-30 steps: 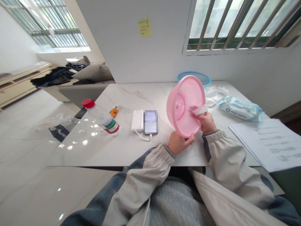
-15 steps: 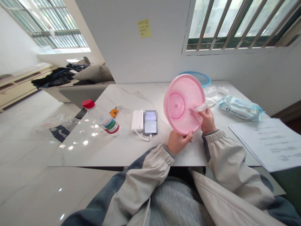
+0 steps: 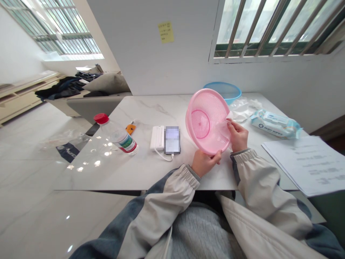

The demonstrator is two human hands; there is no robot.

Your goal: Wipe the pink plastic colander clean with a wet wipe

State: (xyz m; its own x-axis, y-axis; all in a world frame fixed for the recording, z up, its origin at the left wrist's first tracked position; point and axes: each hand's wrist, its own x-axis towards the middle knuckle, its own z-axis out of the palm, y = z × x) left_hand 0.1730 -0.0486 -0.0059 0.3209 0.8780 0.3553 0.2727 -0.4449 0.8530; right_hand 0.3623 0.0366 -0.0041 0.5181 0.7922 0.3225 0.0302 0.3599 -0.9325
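A pink mesh basket point(image 3: 201, 124) is held tilted above the table, its open side turned toward me and to the right. My left hand point(image 3: 205, 162) grips its lower rim, thumb on the inner side. At the basket's right rim, my right hand point(image 3: 237, 135) is closed on a white wipe point(image 3: 228, 120) pressed against the mesh. Most of the wipe is hidden by the fingers. Behind the basket stands a blue basket point(image 3: 228, 90), partly covered by the pink one.
On the right lie a pack of wipes point(image 3: 276, 124), crumpled clear plastic point(image 3: 245, 108) and printed sheets point(image 3: 307, 163). To the left are a phone point(image 3: 172, 140), a white power bank point(image 3: 157, 138) with a cable, an orange item point(image 3: 130, 128) and a red-capped bottle point(image 3: 121, 138) on the white table point(image 3: 113, 176).
The pink basket has tipped slightly and its top has shifted down and left. My right hand has turned at the rim, and less of the wipe shows. My left hand keeps its hold.
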